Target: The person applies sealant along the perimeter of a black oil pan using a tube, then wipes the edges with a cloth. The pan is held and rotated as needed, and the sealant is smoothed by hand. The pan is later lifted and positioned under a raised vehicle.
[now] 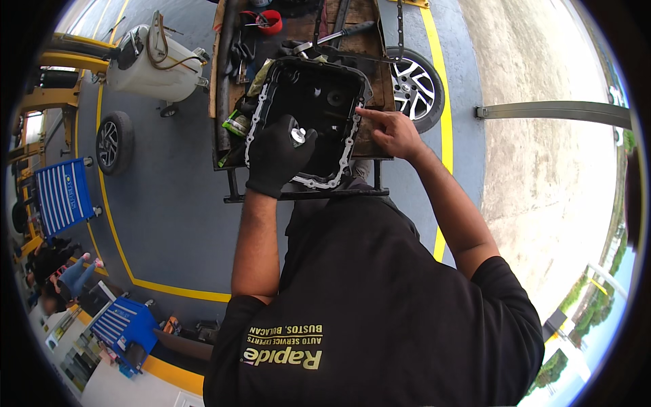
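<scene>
Near edge of the bench (370, 150): black pan (298, 95). Left hand (279, 154) is curled round maybe a silvery tube (298, 136); right hand (395, 132) looks empty, finger (367, 113) at the rim (369, 91), so a slip could smear that grey paste (349, 150).

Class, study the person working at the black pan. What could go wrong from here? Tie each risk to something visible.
1. The bare right hand is at the rim of the black pan, so it might smear the pale grey coating there.
2. The gloved left hand grips a small silvery-white object over the pan's open inside; it could drop in.
3. The green packet lies close beside the pan and might brush the coating.
</scene>
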Tool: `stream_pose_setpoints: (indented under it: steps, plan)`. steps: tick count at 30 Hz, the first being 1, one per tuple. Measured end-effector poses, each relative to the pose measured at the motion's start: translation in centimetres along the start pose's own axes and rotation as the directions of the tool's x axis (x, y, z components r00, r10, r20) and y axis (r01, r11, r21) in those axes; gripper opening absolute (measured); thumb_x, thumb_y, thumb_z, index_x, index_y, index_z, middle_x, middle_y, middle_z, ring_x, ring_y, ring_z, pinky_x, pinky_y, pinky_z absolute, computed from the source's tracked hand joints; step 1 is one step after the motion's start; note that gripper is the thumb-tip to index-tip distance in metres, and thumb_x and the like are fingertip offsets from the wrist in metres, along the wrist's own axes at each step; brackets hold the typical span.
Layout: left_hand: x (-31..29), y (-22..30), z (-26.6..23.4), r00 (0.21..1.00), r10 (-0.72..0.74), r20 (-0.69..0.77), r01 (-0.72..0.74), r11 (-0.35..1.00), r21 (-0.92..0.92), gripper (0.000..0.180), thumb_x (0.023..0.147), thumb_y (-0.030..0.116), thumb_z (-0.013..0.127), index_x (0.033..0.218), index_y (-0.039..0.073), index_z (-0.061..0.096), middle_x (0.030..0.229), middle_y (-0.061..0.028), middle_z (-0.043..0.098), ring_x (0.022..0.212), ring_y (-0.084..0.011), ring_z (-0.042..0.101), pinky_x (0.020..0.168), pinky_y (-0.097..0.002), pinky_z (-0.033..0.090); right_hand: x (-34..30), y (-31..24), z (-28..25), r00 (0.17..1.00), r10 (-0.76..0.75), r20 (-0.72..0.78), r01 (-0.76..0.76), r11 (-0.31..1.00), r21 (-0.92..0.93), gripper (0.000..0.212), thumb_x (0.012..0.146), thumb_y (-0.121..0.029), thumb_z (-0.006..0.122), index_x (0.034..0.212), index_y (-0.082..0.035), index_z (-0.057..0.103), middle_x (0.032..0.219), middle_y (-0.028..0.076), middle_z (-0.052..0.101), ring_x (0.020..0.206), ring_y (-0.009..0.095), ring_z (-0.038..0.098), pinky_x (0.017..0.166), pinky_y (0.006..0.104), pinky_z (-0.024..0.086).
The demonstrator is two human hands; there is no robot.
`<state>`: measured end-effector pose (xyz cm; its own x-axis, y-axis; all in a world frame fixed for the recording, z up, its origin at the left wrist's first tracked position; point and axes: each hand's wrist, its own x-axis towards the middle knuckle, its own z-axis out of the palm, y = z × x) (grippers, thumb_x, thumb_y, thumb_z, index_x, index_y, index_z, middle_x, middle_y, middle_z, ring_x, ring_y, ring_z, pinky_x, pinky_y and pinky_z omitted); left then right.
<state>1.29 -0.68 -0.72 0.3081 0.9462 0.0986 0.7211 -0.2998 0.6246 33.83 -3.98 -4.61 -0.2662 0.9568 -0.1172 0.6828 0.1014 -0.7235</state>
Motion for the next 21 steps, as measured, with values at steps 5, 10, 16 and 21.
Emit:
stream_pose_setpoints:
  steps: [5, 10, 16, 21]
  plan:
    - [0.0, 0.1, 0.2, 1.000, 0.012, -0.012, -0.012, 1.000, 0.028, 0.042, 0.097, 0.043, 0.088, 0.097, 0.005, 0.069, 0.077, -0.0200, 0.072, 0.076, -0.0455, 0.075, 0.065, -0.0543, 0.056, -0.2, -0.5, 0.0, 1.000, 0.023, -0.020, -0.023, 0.999, 0.038, 0.075, 0.082, -0.015, 0.064, 0.156, -0.023, 0.075, 0.076, 0.015, 0.067, 0.067, 0.032, 0.066, 0.072, 0.0451, 0.056]
    - [0.1, 0.3, 0.2, 1.000, -0.022, 0.017, 0.022, 0.999, 0.027, 0.042, 0.095, 0.044, 0.087, 0.100, 0.005, 0.070, 0.081, -0.0199, 0.074, 0.079, -0.0452, 0.076, 0.066, -0.0544, 0.057, -0.5, -1.1, -0.4, 0.995, -0.074, 0.066, 0.076, 0.997, -0.033, 0.072, 0.081, -0.017, 0.065, 0.152, -0.022, 0.077, 0.082, 0.016, 0.073, 0.075, 0.037, 0.073, 0.079, 0.0480, 0.060]
    - [0.1, 0.3, 0.1, 0.998, -0.037, 0.058, 0.035, 0.999, 0.035, 0.043, 0.095, 0.044, 0.087, 0.104, 0.004, 0.072, 0.085, -0.0209, 0.076, 0.083, -0.0456, 0.078, 0.068, -0.0545, 0.059, -0.6, -0.3, 0.2, 0.998, -0.067, 0.007, 0.067, 0.998, 0.010, 0.072, 0.080, -0.012, 0.066, 0.152, -0.018, 0.078, 0.075, 0.013, 0.065, 0.065, 0.029, 0.063, 0.072, 0.0430, 0.056]
    - [0.0, 0.1, 0.6, 1.000, 0.015, -0.008, -0.015, 1.000, 0.000, 0.042, 0.096, 0.041, 0.089, 0.094, 0.006, 0.066, 0.076, -0.0193, 0.069, 0.074, -0.0450, 0.073, 0.063, -0.0536, 0.054, -1.3, -0.4, 0.0, 0.997, -0.034, 0.065, 0.032, 0.999, 0.022, 0.073, 0.079, -0.010, 0.066, 0.151, -0.016, 0.077, 0.093, 0.017, 0.077, 0.079, 0.035, 0.073, 0.079, 0.0445, 0.060]
